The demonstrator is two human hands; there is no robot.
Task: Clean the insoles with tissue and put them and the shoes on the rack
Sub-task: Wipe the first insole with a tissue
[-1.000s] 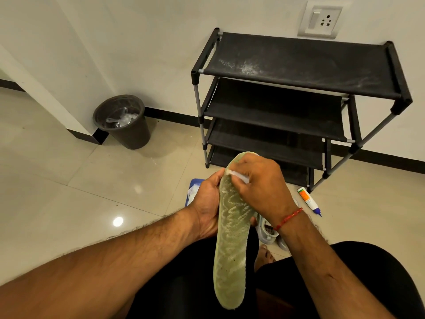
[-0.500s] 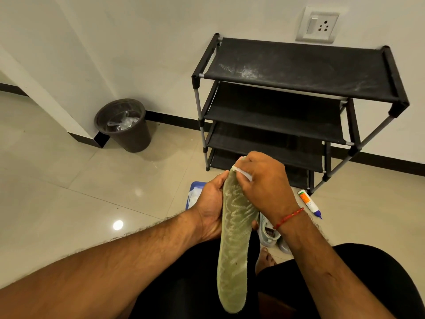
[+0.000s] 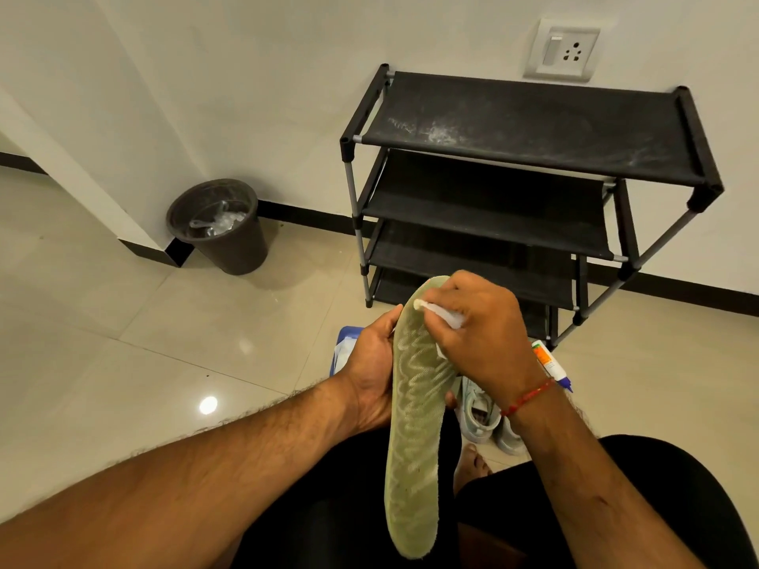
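A long pale-green insole [image 3: 415, 437] stands upright in front of me, patterned underside facing me. My left hand [image 3: 371, 371] grips its left edge near the top. My right hand [image 3: 476, 334] holds a crumpled white tissue [image 3: 441, 312] and presses it against the insole's upper part. Two light grey shoes [image 3: 482, 416] lie on the floor below my right wrist, partly hidden. The black shoe rack [image 3: 534, 129] with several fabric shelves stands against the wall behind.
A dark waste bin [image 3: 224, 236] holding crumpled tissue stands in the wall corner at left. A blue tissue pack [image 3: 345, 347] peeks out behind my left hand. A glue tube [image 3: 550, 365] lies on the tiles by the rack's foot. My bare toes [image 3: 472, 462] show below the shoes.
My right hand with the tissue has shifted slightly up and down over the insole's top end. The left hand keeps its hold; the view has tilted a little.
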